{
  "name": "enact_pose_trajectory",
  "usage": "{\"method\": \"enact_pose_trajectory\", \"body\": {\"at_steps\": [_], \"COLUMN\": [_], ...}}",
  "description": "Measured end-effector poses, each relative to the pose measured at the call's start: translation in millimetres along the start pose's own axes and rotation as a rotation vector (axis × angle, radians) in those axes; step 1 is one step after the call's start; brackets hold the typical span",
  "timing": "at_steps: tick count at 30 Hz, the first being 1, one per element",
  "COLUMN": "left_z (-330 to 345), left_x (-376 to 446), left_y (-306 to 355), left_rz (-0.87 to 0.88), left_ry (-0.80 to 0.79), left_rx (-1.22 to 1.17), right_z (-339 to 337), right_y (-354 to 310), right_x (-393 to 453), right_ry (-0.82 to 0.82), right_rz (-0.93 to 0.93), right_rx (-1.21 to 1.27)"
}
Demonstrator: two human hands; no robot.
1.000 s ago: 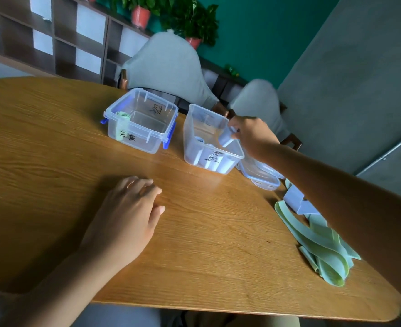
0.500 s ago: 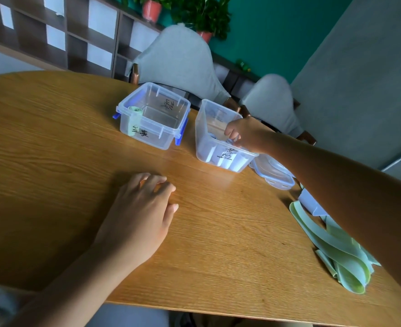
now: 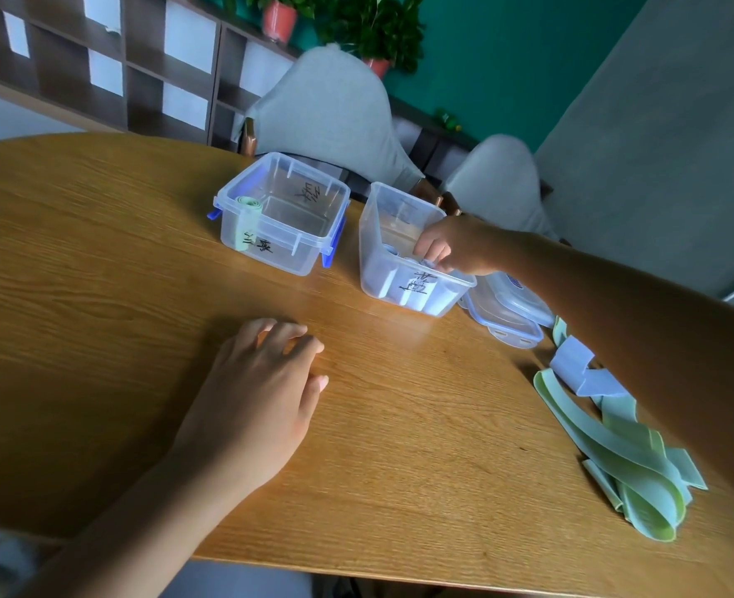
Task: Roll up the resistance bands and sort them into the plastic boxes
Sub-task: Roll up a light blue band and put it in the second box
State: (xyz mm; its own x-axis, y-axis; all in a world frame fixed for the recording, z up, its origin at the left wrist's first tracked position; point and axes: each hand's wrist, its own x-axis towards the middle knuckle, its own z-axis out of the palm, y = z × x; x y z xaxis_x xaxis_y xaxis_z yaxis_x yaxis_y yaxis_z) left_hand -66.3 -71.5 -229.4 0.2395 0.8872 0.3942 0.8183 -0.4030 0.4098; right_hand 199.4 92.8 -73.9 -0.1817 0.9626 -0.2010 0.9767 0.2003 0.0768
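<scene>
Spreading across nearly the whole view, a wooden table carries everything. At twelve o'clock from its middle stand two clear plastic boxes, side by side and a little apart: the left box has blue latches and holds one rolled green band upright in its near-left corner; the right box holds pale blue rolls along its near wall. Two clear lids are stacked just beside the right box, at its three o'clock. Loose green bands lie heaped at the table's four o'clock edge, with a loose pale blue band at their far end. The left hand rests palm down on the wood, fingers loosely spread, holding nothing. The right hand reaches into the right box, fingers curled down among the blue rolls; I cannot tell whether they grip one.
</scene>
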Motion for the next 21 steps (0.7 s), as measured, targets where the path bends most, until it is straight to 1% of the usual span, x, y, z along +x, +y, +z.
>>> {"method": "enact_pose_trajectory", "body": {"at_steps": [11, 21], "left_z": [1.1, 1.3], "left_x": [0.1, 0.7], "left_y": [-0.5, 0.4], "left_rz": [0.000, 0.008], "left_ry": [0.002, 0.019], "left_rx": [0.005, 0.013], "right_z": [4.5, 9.8], "right_y": [-2.1, -0.9], "right_x": [-3.3, -0.3], "right_ry": [0.090, 0.119], "right_rz": [0.080, 0.071], "right_rx": [0.084, 0.076]}}
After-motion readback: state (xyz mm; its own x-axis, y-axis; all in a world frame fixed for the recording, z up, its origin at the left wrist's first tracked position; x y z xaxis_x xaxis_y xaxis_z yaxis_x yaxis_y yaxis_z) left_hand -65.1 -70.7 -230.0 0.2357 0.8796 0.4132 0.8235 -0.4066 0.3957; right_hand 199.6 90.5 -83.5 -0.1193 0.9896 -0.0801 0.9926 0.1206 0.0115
